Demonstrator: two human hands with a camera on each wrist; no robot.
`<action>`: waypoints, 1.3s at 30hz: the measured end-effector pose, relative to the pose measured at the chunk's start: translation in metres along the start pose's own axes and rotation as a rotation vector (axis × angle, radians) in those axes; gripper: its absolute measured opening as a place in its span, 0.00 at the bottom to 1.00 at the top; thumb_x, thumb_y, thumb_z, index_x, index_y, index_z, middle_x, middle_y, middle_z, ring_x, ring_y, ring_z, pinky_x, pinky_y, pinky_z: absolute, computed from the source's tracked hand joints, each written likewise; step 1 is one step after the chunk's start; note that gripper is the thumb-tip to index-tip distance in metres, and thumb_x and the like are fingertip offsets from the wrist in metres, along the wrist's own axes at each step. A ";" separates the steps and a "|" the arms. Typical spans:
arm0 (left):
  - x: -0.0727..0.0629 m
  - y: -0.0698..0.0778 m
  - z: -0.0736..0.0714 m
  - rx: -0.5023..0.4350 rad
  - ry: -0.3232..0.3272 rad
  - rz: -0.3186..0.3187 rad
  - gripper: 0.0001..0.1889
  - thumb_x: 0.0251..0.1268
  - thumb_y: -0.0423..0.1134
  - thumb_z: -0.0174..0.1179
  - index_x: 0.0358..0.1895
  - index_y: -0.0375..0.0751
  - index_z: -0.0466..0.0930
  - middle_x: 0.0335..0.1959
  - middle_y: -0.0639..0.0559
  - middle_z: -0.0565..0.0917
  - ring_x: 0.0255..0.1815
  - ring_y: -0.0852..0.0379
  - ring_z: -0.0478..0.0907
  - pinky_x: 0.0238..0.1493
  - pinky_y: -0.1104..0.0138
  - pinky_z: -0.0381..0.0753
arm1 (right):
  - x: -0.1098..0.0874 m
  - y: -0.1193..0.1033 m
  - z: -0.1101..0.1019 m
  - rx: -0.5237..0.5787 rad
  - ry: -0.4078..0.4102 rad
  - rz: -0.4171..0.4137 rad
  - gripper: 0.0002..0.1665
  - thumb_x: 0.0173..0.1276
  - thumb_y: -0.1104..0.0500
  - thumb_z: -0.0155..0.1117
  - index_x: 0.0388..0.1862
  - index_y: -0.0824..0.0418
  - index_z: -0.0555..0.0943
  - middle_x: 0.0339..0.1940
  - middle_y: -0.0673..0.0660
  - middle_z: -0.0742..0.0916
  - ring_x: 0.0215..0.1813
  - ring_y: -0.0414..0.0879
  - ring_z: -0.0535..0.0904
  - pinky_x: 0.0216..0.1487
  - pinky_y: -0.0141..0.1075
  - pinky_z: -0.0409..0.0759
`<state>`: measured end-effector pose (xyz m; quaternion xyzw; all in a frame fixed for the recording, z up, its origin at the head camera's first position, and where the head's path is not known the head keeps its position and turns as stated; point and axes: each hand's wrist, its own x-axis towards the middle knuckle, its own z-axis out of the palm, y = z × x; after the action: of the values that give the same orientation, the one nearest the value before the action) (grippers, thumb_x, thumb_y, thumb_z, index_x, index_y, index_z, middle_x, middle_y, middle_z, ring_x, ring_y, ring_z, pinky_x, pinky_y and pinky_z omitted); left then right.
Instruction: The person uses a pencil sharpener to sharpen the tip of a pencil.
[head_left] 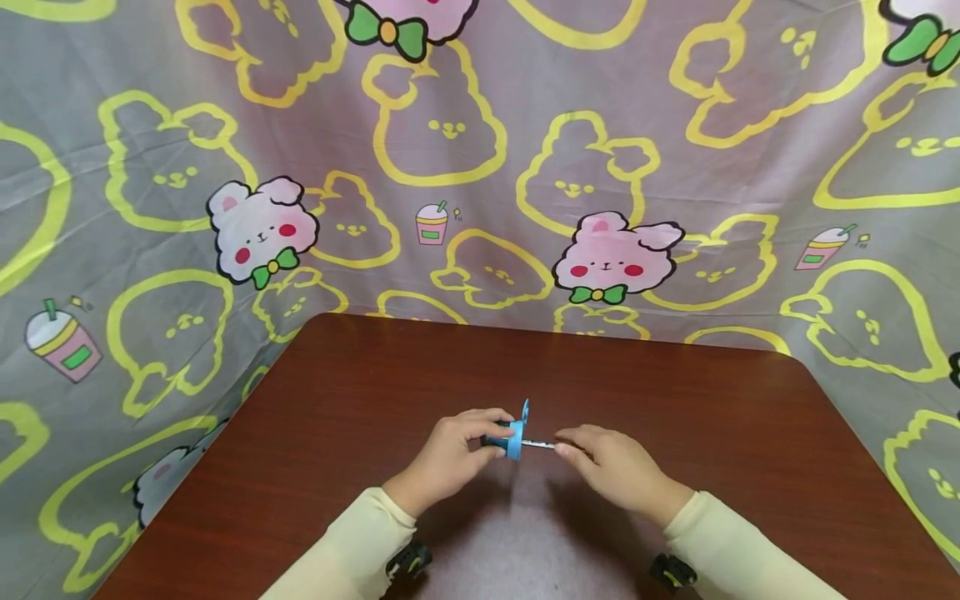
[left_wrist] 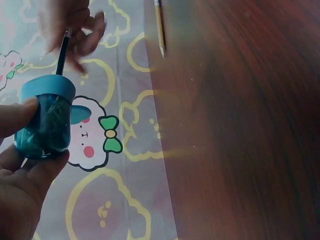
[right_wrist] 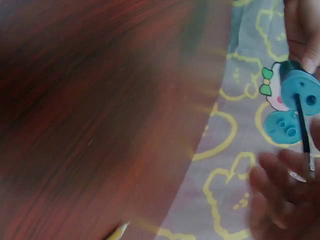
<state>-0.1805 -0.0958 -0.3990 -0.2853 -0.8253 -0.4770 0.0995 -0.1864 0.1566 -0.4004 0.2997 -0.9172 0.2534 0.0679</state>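
Observation:
In the head view my left hand [head_left: 453,454] grips a pencil sharpener [head_left: 514,440] with a light blue top and a dark, see-through shavings container. Its round lid [right_wrist: 281,128] hangs open and shows small raised rings. A dark pencil [left_wrist: 62,56] stands with one end in a hole of the blue top. Facing it from the other side, my right hand [head_left: 618,467] pinches the pencil's far end between thumb and fingers. Shavings fill part of the container in the left wrist view, where the right hand is blurred.
A second, yellowish pencil [left_wrist: 159,29] lies on the brown wooden table [head_left: 360,392], its sharpened tip also in the right wrist view. Behind the table hangs a grey cloth [head_left: 480,83] printed with cartoon bears and rabbits.

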 end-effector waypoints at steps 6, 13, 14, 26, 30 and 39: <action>0.000 -0.001 0.000 -0.155 0.031 -0.130 0.14 0.53 0.23 0.67 0.45 0.32 0.86 0.51 0.43 0.84 0.53 0.46 0.80 0.47 0.65 0.81 | 0.001 0.009 0.011 -0.384 0.381 -0.416 0.24 0.78 0.45 0.44 0.43 0.59 0.83 0.25 0.49 0.78 0.24 0.43 0.74 0.18 0.34 0.72; 0.002 0.002 0.003 -0.191 0.024 -0.117 0.14 0.55 0.23 0.66 0.46 0.30 0.85 0.52 0.41 0.83 0.54 0.44 0.79 0.46 0.66 0.82 | 0.001 0.006 0.017 -0.390 0.457 -0.398 0.23 0.79 0.48 0.42 0.25 0.55 0.75 0.14 0.46 0.73 0.15 0.40 0.69 0.13 0.34 0.64; 0.003 0.002 0.004 -0.175 0.024 -0.098 0.14 0.54 0.23 0.67 0.46 0.30 0.85 0.51 0.41 0.83 0.54 0.45 0.80 0.46 0.67 0.82 | 0.001 0.004 0.016 -0.341 0.429 -0.361 0.20 0.77 0.50 0.48 0.23 0.54 0.74 0.13 0.44 0.71 0.15 0.37 0.67 0.13 0.32 0.63; 0.004 0.003 0.005 0.017 0.046 0.079 0.15 0.50 0.23 0.69 0.43 0.35 0.87 0.49 0.45 0.85 0.54 0.49 0.80 0.37 0.69 0.82 | 0.006 -0.004 -0.002 0.149 -0.035 0.054 0.15 0.73 0.57 0.57 0.23 0.54 0.75 0.16 0.40 0.68 0.21 0.30 0.61 0.23 0.28 0.63; 0.003 -0.001 0.004 -0.003 0.052 0.011 0.15 0.51 0.25 0.69 0.44 0.36 0.87 0.50 0.47 0.84 0.53 0.50 0.80 0.39 0.69 0.82 | 0.005 0.000 0.000 0.002 0.052 -0.014 0.09 0.69 0.53 0.63 0.42 0.55 0.83 0.32 0.43 0.83 0.29 0.32 0.73 0.31 0.31 0.74; 0.003 -0.004 0.001 -0.156 0.053 -0.106 0.14 0.55 0.23 0.66 0.46 0.33 0.86 0.53 0.41 0.83 0.55 0.46 0.79 0.48 0.66 0.81 | 0.008 0.009 0.004 -0.140 0.348 -0.341 0.07 0.61 0.56 0.70 0.37 0.55 0.84 0.27 0.43 0.82 0.27 0.33 0.73 0.27 0.30 0.74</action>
<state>-0.1851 -0.0953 -0.4008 -0.2355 -0.7966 -0.5519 0.0732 -0.1983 0.1569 -0.4057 0.3965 -0.8433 0.2218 0.2872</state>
